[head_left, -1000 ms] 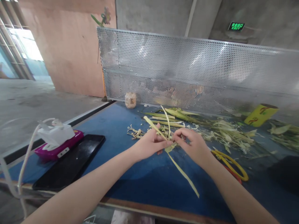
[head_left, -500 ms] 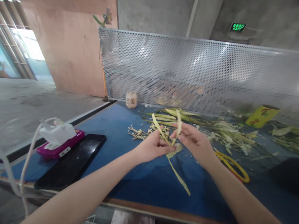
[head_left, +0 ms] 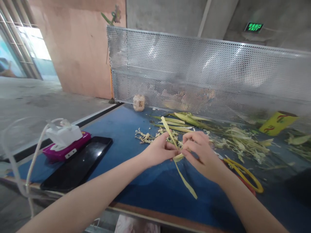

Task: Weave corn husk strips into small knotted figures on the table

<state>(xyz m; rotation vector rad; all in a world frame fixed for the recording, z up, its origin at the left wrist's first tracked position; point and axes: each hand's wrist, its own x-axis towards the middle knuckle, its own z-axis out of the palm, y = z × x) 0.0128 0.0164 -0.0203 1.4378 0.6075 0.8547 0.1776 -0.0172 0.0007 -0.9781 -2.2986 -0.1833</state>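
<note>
Between my hands is a pale green strip of leaf (head_left: pixel 186 183), looking like corn husk, with one end pointing up and away and the other hanging towards the table's front edge. My left hand (head_left: pixel 161 149) pinches it between thumb and fingers. My right hand (head_left: pixel 201 153) is closed at the same spot, its fingertips pressed on the strip where it folds. Just beyond my left hand lie several short braided pieces (head_left: pixel 145 136) of the same dry material, partly hidden by that hand.
On the blue table (head_left: pixel 102 168) are a black phone (head_left: pixel 77 163), a magenta power strip (head_left: pixel 66 149) with a white plug, yellow-handled scissors (head_left: pixel 247 174), loose husks (head_left: pixel 243 139), a yellow roll (head_left: pixel 278 123) and a small wrapped jar (head_left: pixel 139 103). A perforated metal screen (head_left: pixel 194 71) stands behind.
My right hand has brought the upright strip end down and across to my left fingers. The left hand keeps its hold, and the view has shifted slightly.
</note>
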